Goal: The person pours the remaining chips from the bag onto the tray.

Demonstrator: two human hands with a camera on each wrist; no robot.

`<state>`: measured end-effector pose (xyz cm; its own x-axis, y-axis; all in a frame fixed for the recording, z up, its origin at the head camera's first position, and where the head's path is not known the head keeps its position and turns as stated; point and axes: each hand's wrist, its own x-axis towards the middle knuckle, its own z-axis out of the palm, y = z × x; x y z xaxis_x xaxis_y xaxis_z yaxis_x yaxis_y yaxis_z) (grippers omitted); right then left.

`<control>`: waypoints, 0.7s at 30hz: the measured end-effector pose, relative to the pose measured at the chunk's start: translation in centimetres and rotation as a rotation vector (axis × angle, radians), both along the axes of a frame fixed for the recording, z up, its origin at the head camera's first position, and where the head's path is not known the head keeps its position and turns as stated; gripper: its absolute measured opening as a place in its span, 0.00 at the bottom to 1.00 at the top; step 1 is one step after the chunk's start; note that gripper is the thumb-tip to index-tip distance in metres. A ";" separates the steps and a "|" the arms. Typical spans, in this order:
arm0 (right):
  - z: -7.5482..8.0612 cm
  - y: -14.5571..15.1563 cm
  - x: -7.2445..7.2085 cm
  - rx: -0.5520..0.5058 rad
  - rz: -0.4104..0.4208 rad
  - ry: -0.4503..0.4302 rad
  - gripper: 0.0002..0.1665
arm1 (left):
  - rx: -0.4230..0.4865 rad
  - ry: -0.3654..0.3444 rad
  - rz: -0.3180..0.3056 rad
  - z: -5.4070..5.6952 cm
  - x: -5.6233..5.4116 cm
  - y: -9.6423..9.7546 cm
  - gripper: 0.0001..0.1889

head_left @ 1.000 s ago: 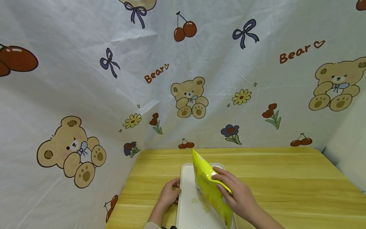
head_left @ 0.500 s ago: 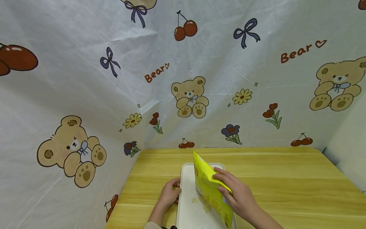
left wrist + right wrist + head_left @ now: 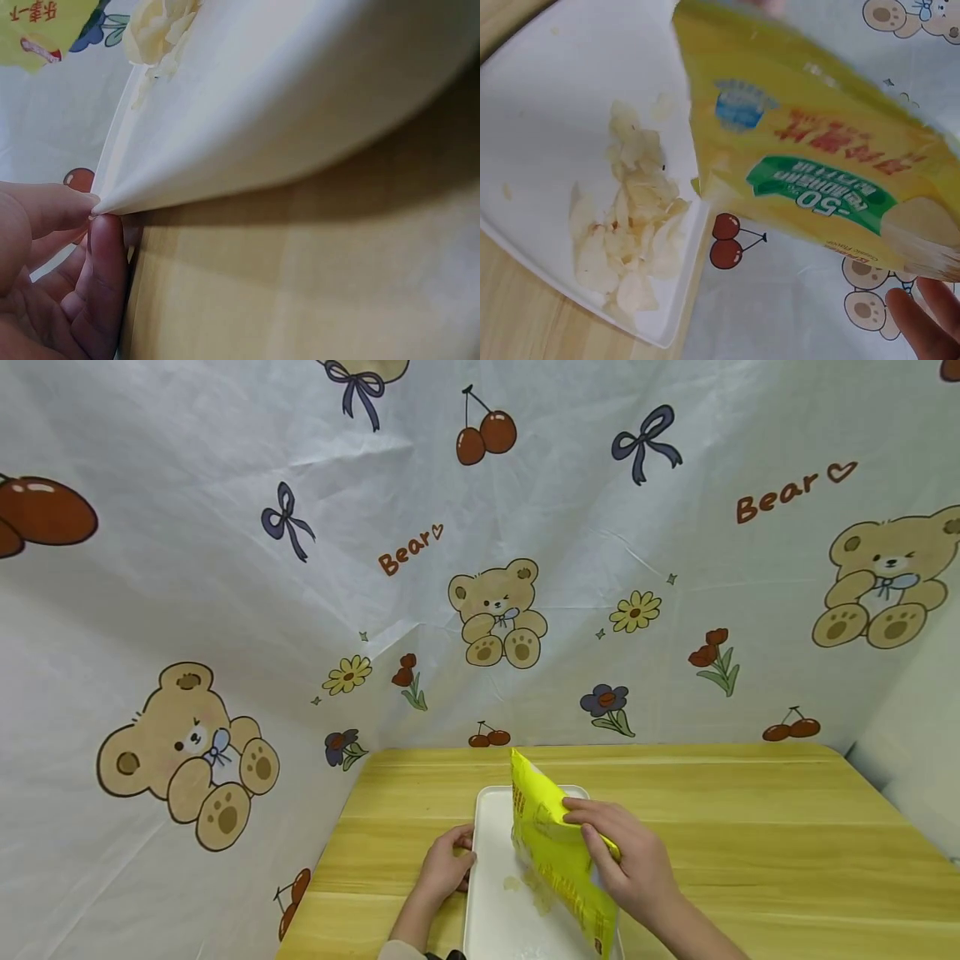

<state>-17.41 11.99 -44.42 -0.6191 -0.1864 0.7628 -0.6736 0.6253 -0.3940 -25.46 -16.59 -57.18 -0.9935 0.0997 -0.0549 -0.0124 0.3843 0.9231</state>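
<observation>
My right hand (image 3: 630, 856) grips a yellow potato chip bag (image 3: 551, 847) by its upper edge, tilted over a white tray (image 3: 491, 827). Green and red print shows on the bag (image 3: 817, 150) in the right wrist view. Pale potato chips (image 3: 634, 225) lie heaped at one end of the tray, with small crumbs around them. The bag hides much of this heap in the head view. On the tray's left side, my left hand (image 3: 446, 867) pinches the rim between thumb and finger, as the left wrist view shows close up.
The tray lies on a wood-grain table (image 3: 750, 835). Behind and to the left hangs a white cloth (image 3: 562, 527) printed with bears, cherries, bows and flowers. A pale wall (image 3: 915, 760) borders the table on the right.
The bag has shifted slightly to the right, and my right thumb now lies higher along its edge. My left hand and the tray stay where they were.
</observation>
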 end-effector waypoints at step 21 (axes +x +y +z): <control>1.2 0.6 -1.0 -0.040 -0.098 0.140 0.14 | 0.000 -0.002 0.010 0.0 0.0 0.1 0.26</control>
